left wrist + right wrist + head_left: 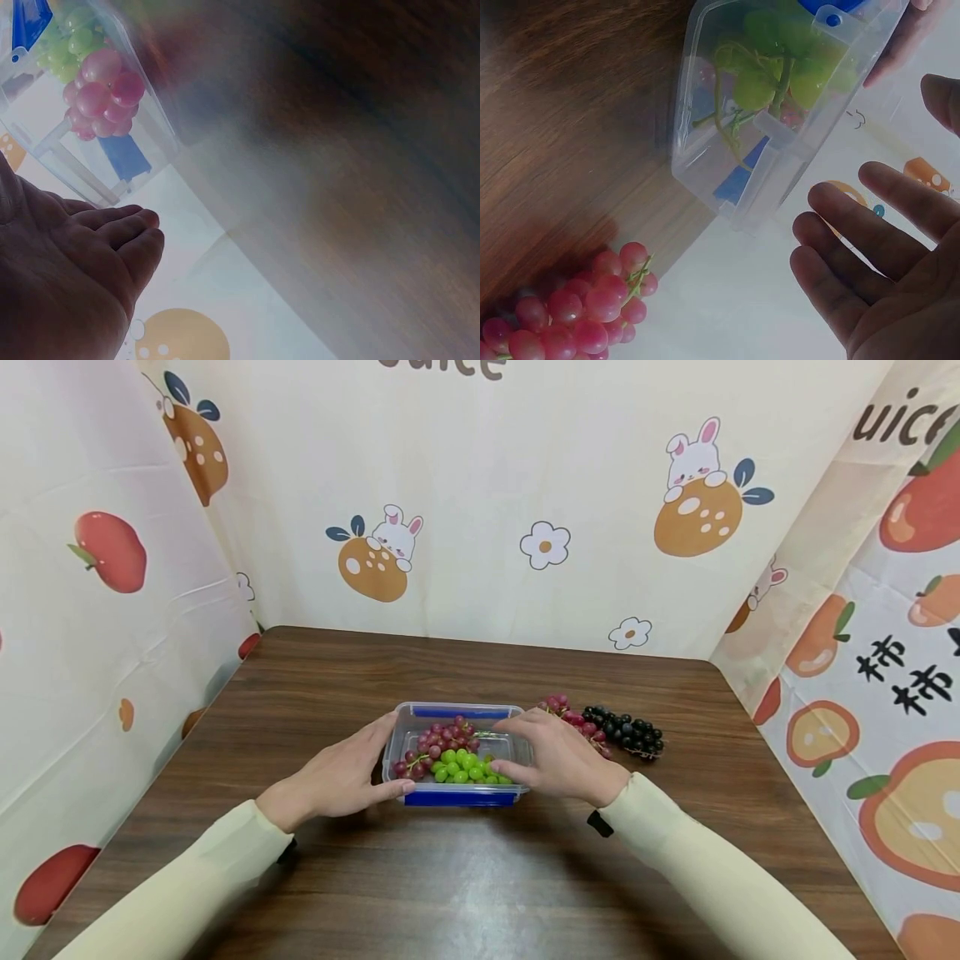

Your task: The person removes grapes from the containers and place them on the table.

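Note:
A clear plastic food container with blue clips stands lidless on the table. Inside it lie a bunch of red grapes and a bunch of green grapes. My left hand is at its left side, fingers extended along the wall and thumb at the front corner. Over the right rim hovers my right hand, its fingers spread and nothing held; the right wrist view shows those fingers apart from the container wall.
Right of the container, partly hidden behind the right hand, lies another bunch of red grapes. A bunch of black grapes is beside it. The brown wooden table meets a fruit-printed curtain at the back and sides.

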`<state>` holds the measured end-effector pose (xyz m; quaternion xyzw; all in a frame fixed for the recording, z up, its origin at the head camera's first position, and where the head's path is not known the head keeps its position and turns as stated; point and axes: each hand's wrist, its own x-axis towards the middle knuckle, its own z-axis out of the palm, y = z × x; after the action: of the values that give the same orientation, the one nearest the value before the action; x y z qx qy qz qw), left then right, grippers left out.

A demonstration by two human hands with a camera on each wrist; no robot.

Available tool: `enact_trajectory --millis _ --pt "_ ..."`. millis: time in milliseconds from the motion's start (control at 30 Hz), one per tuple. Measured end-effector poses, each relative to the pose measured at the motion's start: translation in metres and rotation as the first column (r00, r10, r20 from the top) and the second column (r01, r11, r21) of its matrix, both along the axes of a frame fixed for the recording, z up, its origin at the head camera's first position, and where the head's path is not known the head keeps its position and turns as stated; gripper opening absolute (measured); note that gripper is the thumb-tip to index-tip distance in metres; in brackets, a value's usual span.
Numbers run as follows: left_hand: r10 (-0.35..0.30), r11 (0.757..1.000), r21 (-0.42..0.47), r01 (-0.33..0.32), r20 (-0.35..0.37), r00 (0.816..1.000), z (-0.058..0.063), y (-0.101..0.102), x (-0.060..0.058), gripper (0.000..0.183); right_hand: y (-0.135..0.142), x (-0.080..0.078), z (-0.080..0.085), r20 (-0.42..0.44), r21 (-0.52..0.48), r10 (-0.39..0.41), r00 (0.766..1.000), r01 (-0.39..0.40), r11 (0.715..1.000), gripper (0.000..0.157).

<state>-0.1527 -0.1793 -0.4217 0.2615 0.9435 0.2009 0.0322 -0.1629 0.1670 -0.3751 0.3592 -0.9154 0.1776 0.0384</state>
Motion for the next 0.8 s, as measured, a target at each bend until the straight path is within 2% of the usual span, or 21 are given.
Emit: enact_trajectory --millis 300,800 --pt "0.002 1.0 -0.003 -0.002 0.004 1.0 0.001 0.0 0.0 0.115 -0.008 0.0 0.0 0.032 0.025 0.014 0.999 -0.015 1.0 0.054" --pt "0.001 1.0 -0.005 -0.001 -0.001 1.0 0.0 0.0 0.0 0.115 -0.018 -0.003 -0.003 0.027 0.039 0.07 0.997 -0.071 0.997 0.048"
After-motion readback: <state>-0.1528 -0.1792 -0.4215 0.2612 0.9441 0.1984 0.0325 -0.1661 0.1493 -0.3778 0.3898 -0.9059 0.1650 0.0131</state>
